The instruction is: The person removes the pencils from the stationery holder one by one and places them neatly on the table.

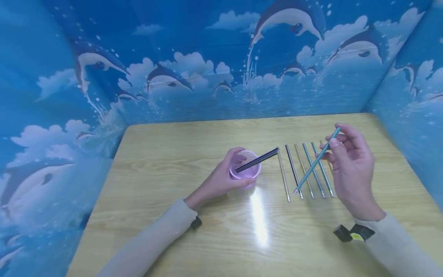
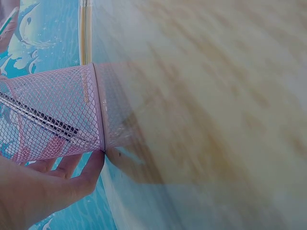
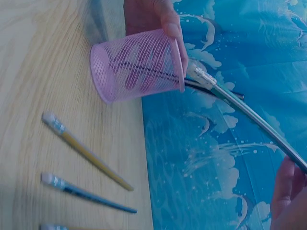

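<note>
My left hand (image 1: 221, 177) grips a pink mesh pencil cup (image 1: 252, 157) around its side. Dark pencils (image 1: 261, 159) lean out of the cup toward the right; the left wrist view shows their lower part through the mesh (image 2: 53, 84). Held up over the table, a teal pencil (image 1: 313, 166) is pinched between the thumb and fingers of my right hand (image 1: 354, 177). Its white eraser end (image 3: 205, 76) points down to the left; in the right wrist view it appears near the cup's rim (image 3: 178, 62).
Between the cup and my right hand, several pencils lie in a row: a gold one (image 1: 283, 175), a black one (image 1: 292, 165), another gold one (image 1: 303, 169), and teal ones (image 1: 323, 169). The wood-grain table (image 1: 166, 154) backs onto a blue dolphin-print curtain (image 1: 207, 100).
</note>
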Tool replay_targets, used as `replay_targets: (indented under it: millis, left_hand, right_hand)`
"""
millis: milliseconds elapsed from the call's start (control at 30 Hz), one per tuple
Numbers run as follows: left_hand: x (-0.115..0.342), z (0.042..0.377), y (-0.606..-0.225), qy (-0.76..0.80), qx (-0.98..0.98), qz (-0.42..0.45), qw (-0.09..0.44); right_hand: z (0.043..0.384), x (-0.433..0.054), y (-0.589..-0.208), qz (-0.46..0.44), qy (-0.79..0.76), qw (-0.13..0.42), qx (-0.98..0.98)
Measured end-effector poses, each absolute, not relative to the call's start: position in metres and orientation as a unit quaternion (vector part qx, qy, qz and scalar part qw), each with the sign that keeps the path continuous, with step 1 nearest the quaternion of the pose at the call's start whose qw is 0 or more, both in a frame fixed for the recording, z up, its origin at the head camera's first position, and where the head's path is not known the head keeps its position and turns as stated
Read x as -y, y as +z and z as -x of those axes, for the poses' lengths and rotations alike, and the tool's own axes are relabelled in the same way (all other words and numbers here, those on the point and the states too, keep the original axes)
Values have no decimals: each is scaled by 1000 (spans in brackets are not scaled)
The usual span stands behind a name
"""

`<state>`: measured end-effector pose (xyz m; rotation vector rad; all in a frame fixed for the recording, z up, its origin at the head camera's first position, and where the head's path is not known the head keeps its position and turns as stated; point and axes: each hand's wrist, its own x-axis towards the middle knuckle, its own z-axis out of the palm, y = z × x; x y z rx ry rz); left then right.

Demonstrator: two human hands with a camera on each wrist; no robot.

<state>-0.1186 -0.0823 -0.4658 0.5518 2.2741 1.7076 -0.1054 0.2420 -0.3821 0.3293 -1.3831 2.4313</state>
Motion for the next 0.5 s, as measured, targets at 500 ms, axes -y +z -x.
replay_targets:
  millis: [500]
  left_hand:
    - [84,120,-467,594,-771,-195,122]
  right_hand:
    - [123,-300,-388,-91,791,18,604]
